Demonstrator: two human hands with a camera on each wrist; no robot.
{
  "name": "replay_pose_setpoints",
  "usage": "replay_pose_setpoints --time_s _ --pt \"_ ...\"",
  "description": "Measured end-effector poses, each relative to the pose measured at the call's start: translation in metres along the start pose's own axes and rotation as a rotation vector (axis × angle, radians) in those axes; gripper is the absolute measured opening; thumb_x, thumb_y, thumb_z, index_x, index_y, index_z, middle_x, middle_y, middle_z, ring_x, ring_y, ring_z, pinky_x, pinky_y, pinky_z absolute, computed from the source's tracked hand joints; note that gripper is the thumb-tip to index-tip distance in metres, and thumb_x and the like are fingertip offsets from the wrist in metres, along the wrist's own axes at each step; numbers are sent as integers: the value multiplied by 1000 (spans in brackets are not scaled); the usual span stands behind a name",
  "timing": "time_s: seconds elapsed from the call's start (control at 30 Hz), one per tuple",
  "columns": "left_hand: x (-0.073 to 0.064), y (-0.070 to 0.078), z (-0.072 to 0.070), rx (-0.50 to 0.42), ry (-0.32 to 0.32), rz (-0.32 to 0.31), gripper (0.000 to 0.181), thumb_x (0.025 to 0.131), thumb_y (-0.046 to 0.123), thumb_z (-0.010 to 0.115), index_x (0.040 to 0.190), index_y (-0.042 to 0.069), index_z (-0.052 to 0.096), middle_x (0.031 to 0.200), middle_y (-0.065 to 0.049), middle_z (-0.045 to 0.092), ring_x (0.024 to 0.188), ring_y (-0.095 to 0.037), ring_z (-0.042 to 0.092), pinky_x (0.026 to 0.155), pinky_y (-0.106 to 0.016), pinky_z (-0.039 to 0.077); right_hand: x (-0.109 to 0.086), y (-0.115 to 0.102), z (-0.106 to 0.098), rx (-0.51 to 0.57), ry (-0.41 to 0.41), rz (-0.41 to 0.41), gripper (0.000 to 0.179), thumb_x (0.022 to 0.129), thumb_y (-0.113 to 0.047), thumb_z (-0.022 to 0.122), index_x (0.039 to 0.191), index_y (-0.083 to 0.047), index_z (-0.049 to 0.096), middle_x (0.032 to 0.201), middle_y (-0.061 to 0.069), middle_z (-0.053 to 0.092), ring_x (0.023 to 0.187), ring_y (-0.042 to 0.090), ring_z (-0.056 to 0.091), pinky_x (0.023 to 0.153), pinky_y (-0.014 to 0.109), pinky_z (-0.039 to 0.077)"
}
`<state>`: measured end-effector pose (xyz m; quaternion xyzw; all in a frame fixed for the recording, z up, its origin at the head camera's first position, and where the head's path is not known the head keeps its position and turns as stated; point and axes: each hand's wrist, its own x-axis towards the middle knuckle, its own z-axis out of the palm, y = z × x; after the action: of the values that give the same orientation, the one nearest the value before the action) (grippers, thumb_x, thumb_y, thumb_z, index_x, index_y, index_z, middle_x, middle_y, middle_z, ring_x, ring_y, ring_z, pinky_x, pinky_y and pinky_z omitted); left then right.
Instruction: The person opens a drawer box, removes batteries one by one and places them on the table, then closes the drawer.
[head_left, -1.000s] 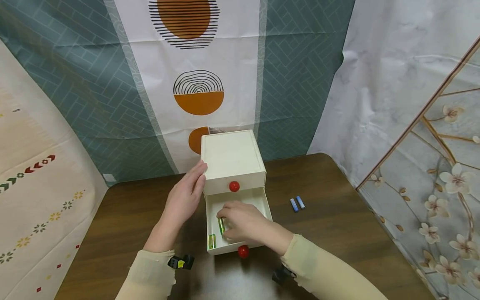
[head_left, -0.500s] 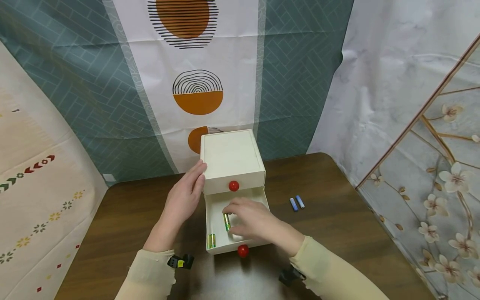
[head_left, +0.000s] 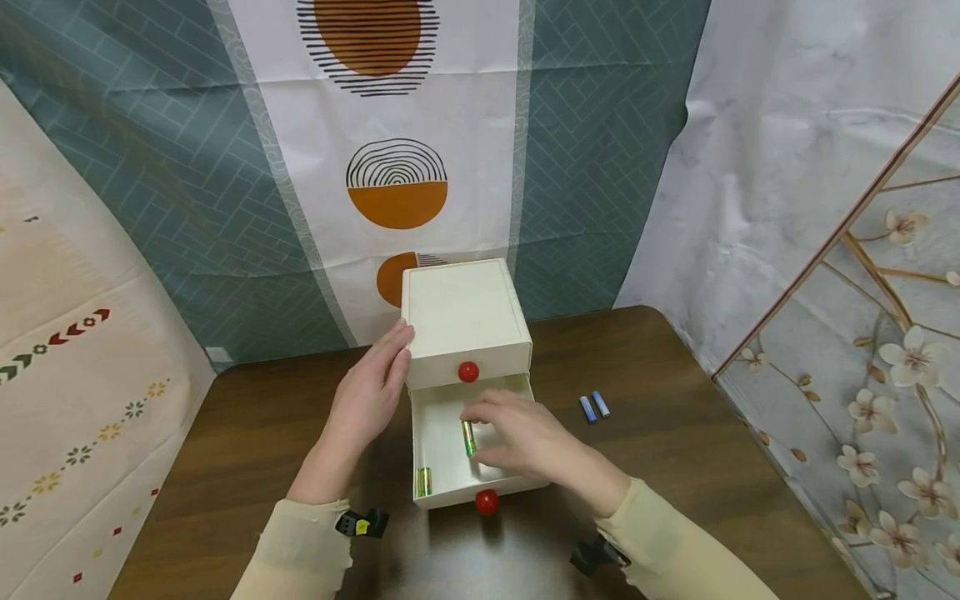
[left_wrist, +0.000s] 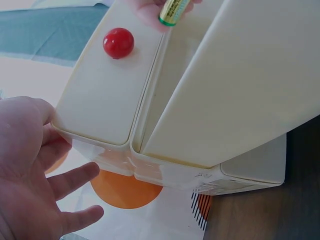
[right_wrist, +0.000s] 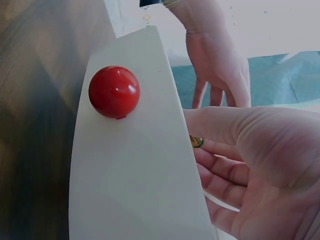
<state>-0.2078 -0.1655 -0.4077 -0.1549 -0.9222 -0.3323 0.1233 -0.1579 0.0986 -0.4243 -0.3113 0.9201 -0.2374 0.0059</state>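
Between the thumb and fingers of my right hand (head_left: pixel 521 433) is a green-and-gold battery (head_left: pixel 468 437), held over the pulled-out lower drawer (head_left: pixel 438 408). One end of that battery (left_wrist: pixel 173 11) shows in the left wrist view. Several more green-and-gold batteries (head_left: pixel 423 482), perhaps two, lie in the drawer's front left corner. My left hand (head_left: pixel 367 396) rests against the left side of the small white cabinet (head_left: pixel 465 304), its fingers extended and gripping nothing. A red knob (head_left: pixel 487 502) is on the drawer front; another red knob (head_left: pixel 468 372) marks the closed upper drawer.
Two blue batteries (head_left: pixel 595 407) lie side by side on the brown wooden table (head_left: pixel 637 483), right of the cabinet. Patterned cloths (head_left: pixel 600 167) hang behind and on both sides of the table.
My right hand, pinching the battery, has moved to the right and slightly toward the back of the drawer. The left hand has stayed at the cabinet's side.
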Motion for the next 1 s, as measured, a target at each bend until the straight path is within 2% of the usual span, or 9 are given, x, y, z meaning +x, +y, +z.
replay_pose_setpoints --time_s 0.13,0.47,0.7,1.0 --pt "0 0 0 -5 -3 -3 48 119 29 53 165 16 54 175 1 42 159 -29 43 127 -60 36 -5 3 -2 11 23 -5 47 91 -25 93 135 -16 78 130 -2 72 116 19 68 93 43 61" --pt "0 0 1 -10 -8 -6 48 119 29 53 165 16 54 175 1 42 159 -29 43 127 -59 36 -17 9 -13 27 70 23 48 89 -21 92 135 -15 78 132 -3 71 120 18 67 94 44 60" --pt "0 0 0 -14 -2 -6 48 119 29 53 165 16 54 175 2 42 159 -29 43 126 -60 37 -26 12 -24 30 89 45 53 89 -16 91 140 -16 75 127 -5 70 113 15 68 88 38 60" --pt "0 -1 1 -12 -1 -5 48 119 29 53 165 16 54 175 2 42 159 -29 43 126 -60 36 -38 15 -33 22 115 53 55 90 -20 91 142 -18 75 127 -9 68 112 12 67 91 38 58"
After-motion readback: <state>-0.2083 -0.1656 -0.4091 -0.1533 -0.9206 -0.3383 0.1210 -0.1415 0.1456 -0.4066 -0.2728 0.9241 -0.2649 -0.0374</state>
